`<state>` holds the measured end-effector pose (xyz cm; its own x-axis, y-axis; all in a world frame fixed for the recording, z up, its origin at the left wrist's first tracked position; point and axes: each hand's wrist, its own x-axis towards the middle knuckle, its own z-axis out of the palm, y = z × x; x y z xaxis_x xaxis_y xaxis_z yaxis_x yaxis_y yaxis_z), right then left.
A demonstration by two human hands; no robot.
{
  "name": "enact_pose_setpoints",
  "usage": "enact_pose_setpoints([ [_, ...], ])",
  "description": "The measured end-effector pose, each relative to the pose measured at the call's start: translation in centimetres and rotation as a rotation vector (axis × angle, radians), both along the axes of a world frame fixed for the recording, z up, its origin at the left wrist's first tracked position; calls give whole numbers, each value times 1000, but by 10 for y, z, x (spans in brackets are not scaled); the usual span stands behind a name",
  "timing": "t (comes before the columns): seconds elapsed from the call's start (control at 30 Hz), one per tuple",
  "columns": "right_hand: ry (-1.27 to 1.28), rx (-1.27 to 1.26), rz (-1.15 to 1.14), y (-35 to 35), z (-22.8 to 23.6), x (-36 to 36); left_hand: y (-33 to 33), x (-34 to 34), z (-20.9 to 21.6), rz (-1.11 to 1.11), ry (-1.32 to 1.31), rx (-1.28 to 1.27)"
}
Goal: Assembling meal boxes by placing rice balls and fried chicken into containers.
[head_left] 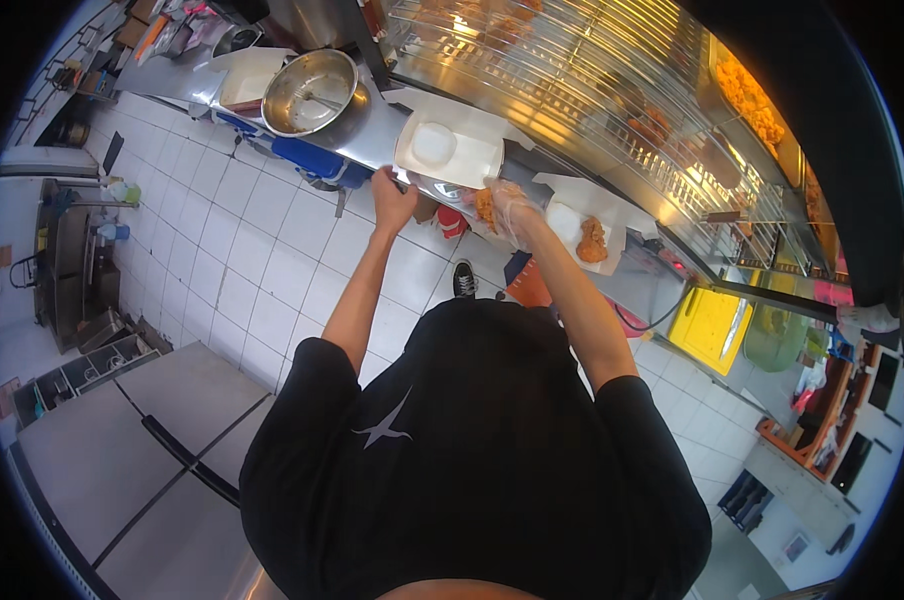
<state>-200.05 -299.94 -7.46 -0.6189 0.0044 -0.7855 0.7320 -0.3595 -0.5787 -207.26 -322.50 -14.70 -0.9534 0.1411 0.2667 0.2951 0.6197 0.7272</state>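
Metal table (377, 135): the gloved right hand (513, 212) pinches fried chicken (486, 210) near an open box (477, 160); left hand (394, 203), cannot tell. Grey bird emblem (384, 430) marks the black shirt (492, 440).

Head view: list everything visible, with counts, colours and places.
Open boxes: three, white, along counter
Mounds: two, white, in boxes
Fried pieces: two near, orange, right box and right hand
Racks: several, silver, food-laden, beyond boxes
Bowl: one, silver, upper left
Tray: one, yellow, right
Tub: one, green, right
Container: one, blue, below counter
Cabinet: one, grey, lower left
Edge clutter: uncounted, mixed
Shoe: one, black, on tiles
Shirt: one, black, lower centre
Left hand: one, bare, near middle box
Right hand: one, gloved, holding fried piece
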Motion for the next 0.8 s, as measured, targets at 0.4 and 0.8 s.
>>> enact_pose_setpoints([
  [0.4,124,327,97,30,11,16,26,-25,13,-246,-228,-378],
  [0.8,181,141,-142,31,70,59,59,-33,-69,-698,-123,-70],
])
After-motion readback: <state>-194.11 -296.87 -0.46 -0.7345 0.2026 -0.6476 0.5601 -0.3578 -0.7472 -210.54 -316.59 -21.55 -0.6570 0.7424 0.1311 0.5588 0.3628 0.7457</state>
